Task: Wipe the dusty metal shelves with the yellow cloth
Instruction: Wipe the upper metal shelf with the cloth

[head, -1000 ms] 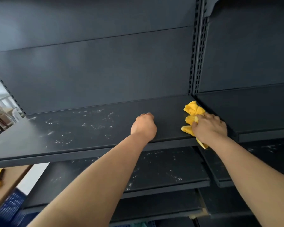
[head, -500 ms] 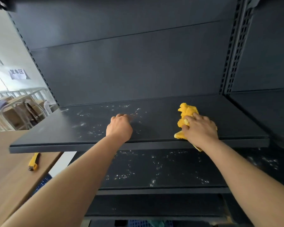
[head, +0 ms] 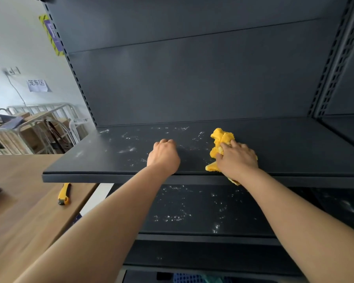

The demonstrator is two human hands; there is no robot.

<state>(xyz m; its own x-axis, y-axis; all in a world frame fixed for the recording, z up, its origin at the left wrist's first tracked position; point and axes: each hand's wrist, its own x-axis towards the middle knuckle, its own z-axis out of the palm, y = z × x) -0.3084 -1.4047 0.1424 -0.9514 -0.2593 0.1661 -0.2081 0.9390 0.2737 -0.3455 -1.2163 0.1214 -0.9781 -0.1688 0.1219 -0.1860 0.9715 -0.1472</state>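
A dark metal shelf (head: 110, 160) runs across the middle of the view, with white dust specks on its left half. My right hand (head: 236, 158) grips a crumpled yellow cloth (head: 221, 139) and presses it on this shelf near the front edge. My left hand (head: 164, 156) rests on the shelf to the left of the cloth, fingers curled into a fist with nothing in it. A lower shelf (head: 192, 211) below is speckled with dust too.
A wooden table (head: 18, 201) stands at the left with a yellow utility knife (head: 64, 194) on it. Metal cage carts (head: 29, 129) with boxes stand behind it. A perforated upright (head: 333, 68) bounds the bay at the right.
My right hand has slid the cloth leftward along the shelf, from the right upright toward the dusty middle. My left fist has moved left along with it, and my view has turned left.
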